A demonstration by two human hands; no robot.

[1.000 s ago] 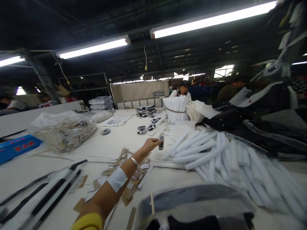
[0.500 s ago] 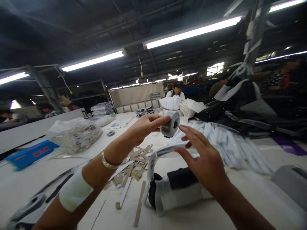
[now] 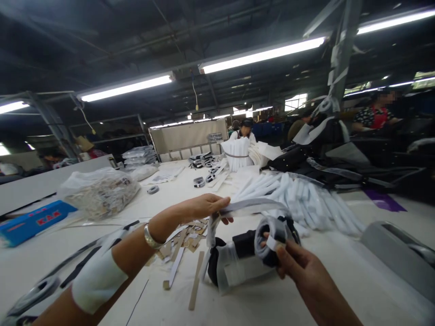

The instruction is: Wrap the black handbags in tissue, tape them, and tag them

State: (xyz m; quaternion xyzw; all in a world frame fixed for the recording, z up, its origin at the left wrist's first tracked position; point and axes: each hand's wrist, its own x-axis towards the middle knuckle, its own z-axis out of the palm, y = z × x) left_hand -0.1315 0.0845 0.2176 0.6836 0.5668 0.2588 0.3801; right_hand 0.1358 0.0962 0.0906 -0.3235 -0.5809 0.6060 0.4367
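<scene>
Blue box [image 3: 22, 232], red lettering [image 3: 48, 218] on side, "KA…" (last letter blurred)

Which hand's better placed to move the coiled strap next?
Probably the right hand: it holds the coiled strap, while the left hand holds the arched grey strap.

Through my camera I see a dark ceiling with metal beams [image 3: 118, 40], where long white tube lamps [image 3: 263, 55] are shining. Behind, a bright paned window [image 3: 295, 102] is right of a beige upright panel [image 3: 185, 136]. Below spreads a wide white table [image 3: 238, 312].
</scene>
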